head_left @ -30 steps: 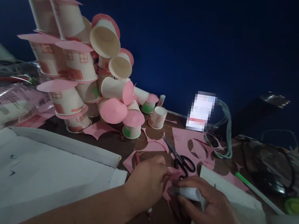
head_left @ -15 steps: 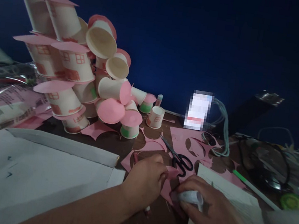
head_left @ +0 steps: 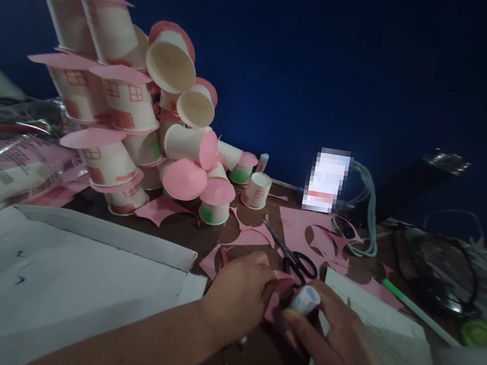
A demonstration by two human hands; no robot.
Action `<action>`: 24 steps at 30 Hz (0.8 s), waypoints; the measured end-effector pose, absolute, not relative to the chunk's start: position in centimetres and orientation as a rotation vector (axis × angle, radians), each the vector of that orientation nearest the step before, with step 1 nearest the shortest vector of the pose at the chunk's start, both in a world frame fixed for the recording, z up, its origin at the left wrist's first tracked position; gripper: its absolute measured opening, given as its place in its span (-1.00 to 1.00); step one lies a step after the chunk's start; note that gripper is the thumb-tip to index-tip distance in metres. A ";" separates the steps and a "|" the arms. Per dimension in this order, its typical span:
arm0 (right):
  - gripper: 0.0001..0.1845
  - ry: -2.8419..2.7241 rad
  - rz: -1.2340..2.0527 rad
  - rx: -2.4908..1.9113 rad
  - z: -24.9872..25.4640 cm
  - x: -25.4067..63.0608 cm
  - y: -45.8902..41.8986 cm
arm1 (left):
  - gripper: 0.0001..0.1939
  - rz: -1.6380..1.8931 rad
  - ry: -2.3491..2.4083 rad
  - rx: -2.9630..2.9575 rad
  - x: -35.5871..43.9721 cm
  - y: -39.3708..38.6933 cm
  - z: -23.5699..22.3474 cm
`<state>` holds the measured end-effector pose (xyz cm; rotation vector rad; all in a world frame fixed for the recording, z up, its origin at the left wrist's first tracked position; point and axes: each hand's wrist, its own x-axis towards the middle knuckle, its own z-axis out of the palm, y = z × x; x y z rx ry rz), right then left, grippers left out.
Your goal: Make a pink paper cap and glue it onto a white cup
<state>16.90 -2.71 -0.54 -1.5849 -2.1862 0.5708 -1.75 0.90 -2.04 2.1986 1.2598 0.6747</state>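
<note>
Down near the front of the brown table (head_left: 163, 228), the left hand (head_left: 239, 296) is curled shut on a folded pink paper piece (head_left: 278, 294), pinching it so it stays put. The right hand (head_left: 333, 348) wraps its fingers around a small white glue stick (head_left: 304, 299), tipped toward the pink paper. Black scissors (head_left: 294, 257) lie just behind.

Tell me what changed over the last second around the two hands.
The right hand turned the small white tube it holds: earlier it lay sideways across the fingers, now its round end tips up toward the pink paper piece. The left hand kept its grip on that paper. The scissors and the cup pile stayed put.
</note>
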 end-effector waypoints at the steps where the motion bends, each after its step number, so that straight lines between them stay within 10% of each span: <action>1: -0.74 -2.209 0.537 -1.581 -0.6 16.7 -2.7 | -0.73 0.671 1.262 2.201 -1.7 0.9 -2.0; 24: -0.58 -2.328 -0.252 -1.642 -2.0 15.2 -2.3 | -0.82 0.605 1.282 2.206 -1.8 1.1 -2.5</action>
